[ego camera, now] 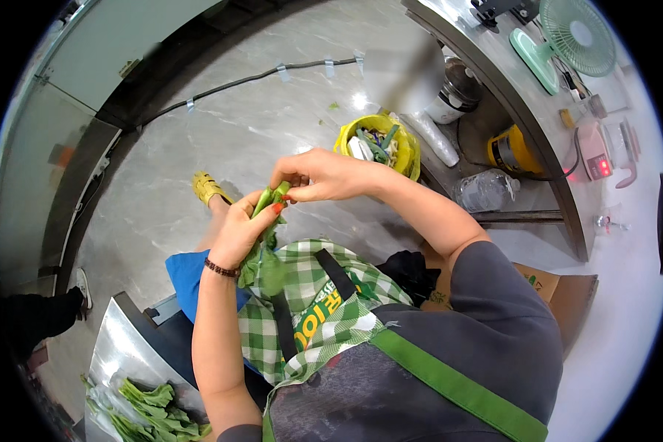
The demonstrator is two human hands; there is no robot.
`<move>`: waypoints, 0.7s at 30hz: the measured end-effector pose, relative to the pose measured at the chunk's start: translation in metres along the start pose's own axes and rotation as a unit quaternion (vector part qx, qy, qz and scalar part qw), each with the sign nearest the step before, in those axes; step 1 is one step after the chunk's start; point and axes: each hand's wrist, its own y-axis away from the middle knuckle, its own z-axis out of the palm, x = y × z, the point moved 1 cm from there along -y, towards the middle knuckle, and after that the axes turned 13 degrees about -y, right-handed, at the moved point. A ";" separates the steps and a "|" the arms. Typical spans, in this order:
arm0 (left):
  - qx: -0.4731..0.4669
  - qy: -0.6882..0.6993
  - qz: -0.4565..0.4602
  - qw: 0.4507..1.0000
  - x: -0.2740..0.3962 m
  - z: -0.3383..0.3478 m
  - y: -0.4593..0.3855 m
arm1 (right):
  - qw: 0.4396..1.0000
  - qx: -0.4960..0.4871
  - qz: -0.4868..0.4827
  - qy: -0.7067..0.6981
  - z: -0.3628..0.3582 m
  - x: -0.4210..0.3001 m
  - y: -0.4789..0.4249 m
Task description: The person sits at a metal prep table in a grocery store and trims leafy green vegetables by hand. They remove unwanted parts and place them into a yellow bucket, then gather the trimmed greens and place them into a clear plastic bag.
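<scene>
My left hand (245, 222), with a dark beaded bracelet at the wrist, grips a bunch of leafy green vegetable (269, 237). Its pale green stalks point up and away from me, while the leaves hang below the fist over my lap. At the stalk ends, my right hand (323, 174) pinches the greens between thumb and fingers. Its curled fingers partly hide the tips. Under the forearms lies a green and white checked apron (309, 254). Beyond my right wrist stands a bin lined with a yellow bag (412, 160), holding vegetable scraps.
More leafy greens (157, 411) lie on a metal surface (116, 337) at lower left. On the right, a counter with a green fan (577, 33) stands over a shelf with a plastic bottle (483, 190) and yellow bucket (522, 149). A taped cable (237, 83) crosses the floor. Another person's shoe (84, 287) shows at left.
</scene>
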 end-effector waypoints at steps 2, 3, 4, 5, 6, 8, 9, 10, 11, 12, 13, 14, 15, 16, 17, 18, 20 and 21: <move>-0.001 -0.032 0.017 0.999 -0.010 0.000 -0.005 | 0.998 -0.017 0.027 0.062 -0.001 -0.001 0.004; -0.015 -0.037 0.010 0.999 -0.009 0.002 -0.004 | 0.995 -0.027 0.039 0.092 -0.001 0.000 0.005; -0.029 -0.042 0.002 0.999 -0.006 0.004 -0.003 | 0.994 -0.025 0.040 0.093 -0.001 0.001 0.007; -0.045 -0.047 -0.005 0.998 -0.004 0.006 -0.003 | 0.994 -0.024 0.042 0.095 0.001 0.003 0.008; -0.054 -0.032 -0.004 0.998 -0.005 0.008 -0.004 | 0.994 -0.021 0.043 0.097 0.002 0.004 0.010; -0.074 -0.004 -0.001 0.997 -0.008 0.010 -0.005 | 0.997 -0.001 0.030 0.070 0.004 0.009 0.016; -0.067 0.024 -0.005 0.997 -0.011 0.013 -0.006 | 0.998 0.011 0.023 0.058 0.004 0.012 0.020; -0.062 0.051 -0.007 0.997 -0.018 0.016 -0.008 | 0.999 0.028 0.016 0.009 0.006 0.022 0.022; -0.058 0.079 -0.010 0.995 -0.025 0.020 -0.011 | 0.998 0.046 0.008 -0.041 0.010 0.037 0.023; -0.059 0.092 -0.015 0.994 -0.033 0.021 -0.012 | 0.994 0.061 -0.002 -0.090 0.013 0.049 0.024; -0.066 0.123 -0.009 0.990 -0.043 0.023 -0.015 | 0.980 0.081 0.026 -0.179 0.015 0.054 0.027; -0.073 0.153 -0.004 0.985 -0.054 0.027 -0.019 | 0.957 0.102 0.052 -0.267 0.017 0.058 0.032; -0.075 0.184 0.001 0.980 -0.060 0.029 -0.019 | 0.925 0.116 0.075 -0.353 0.023 0.063 0.034; -0.080 0.221 0.018 0.972 -0.055 0.038 -0.018 | 0.909 0.151 0.055 -0.384 0.029 0.073 0.037; -0.069 0.237 0.016 0.969 -0.056 0.043 -0.020 | 0.871 0.183 0.046 -0.453 0.037 0.082 0.040; -0.059 0.255 0.014 0.965 -0.059 0.048 -0.022 | 0.827 0.215 0.039 -0.518 0.045 0.088 0.043; -0.031 0.277 0.003 0.960 -0.068 0.057 -0.028 | 0.748 0.264 0.018 -0.609 0.058 0.110 0.046; -0.013 0.287 0.004 0.958 -0.071 0.060 -0.031 | 0.721 0.285 0.014 -0.631 0.061 0.112 0.043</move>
